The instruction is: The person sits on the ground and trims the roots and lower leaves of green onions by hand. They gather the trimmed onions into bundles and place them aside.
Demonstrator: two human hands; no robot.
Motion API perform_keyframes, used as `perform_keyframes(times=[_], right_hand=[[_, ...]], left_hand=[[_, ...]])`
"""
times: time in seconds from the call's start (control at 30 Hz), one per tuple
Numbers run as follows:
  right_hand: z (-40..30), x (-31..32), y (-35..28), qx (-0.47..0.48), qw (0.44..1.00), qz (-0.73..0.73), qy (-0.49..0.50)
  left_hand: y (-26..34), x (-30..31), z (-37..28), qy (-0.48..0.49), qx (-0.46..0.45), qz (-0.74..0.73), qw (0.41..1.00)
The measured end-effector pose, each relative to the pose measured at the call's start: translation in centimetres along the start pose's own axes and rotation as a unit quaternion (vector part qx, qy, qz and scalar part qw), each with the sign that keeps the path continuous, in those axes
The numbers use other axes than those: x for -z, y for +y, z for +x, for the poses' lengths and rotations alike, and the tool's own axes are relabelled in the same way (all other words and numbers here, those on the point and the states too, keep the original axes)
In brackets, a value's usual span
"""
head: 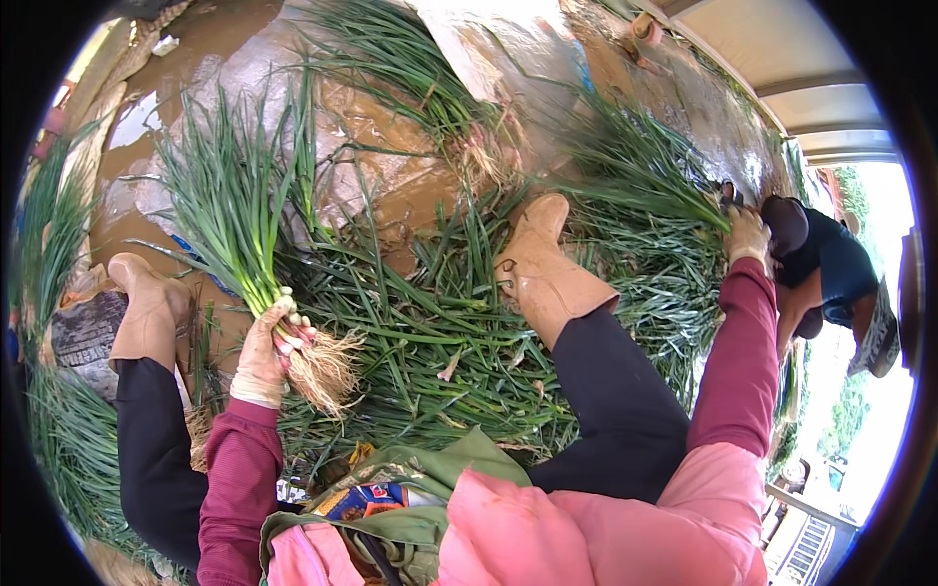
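Note:
My gloved left hand (261,359) grips a bunch of green onions (238,220) near its root end. The leaves point up and away, while pale roots (326,370) hang to the right of the fingers. Out to the far right, my gloved right hand (747,233) is closed around the end of a second leafy bunch (659,168), whose leaves spread to the left. Loose green leaves (440,359) cover the ground between my tan rubber boots (553,271).
Another onion bunch (440,95) lies ahead on muddy, wet sheeting (366,176). More onions (69,439) are heaped at the left, beside a printed sack (88,337). A bending person (828,256) is close beyond my right hand. A green cloth bag (396,469) rests against my lap.

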State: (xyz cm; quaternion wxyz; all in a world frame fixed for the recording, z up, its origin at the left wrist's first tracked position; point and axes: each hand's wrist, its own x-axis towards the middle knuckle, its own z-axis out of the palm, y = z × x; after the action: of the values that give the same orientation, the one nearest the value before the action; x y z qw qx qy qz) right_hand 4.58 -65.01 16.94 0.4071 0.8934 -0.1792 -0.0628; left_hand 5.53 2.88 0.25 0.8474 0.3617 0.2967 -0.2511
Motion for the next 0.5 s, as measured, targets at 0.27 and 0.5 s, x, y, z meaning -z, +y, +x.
perform_keyframes(times=[0.27,0.5], right_hand=[[7.4,8.2,-29.0,0.205,0.882,0.418,-0.077],[6.7,13.7,-45.0,-0.036,0.874,0.450,-0.179]], left_hand=[[0.0,-1.8,-0.3,0.047,-0.041,0.026,0.998],[1.8,-1.8,0.9,0.034,-0.076,0.041,0.996]])
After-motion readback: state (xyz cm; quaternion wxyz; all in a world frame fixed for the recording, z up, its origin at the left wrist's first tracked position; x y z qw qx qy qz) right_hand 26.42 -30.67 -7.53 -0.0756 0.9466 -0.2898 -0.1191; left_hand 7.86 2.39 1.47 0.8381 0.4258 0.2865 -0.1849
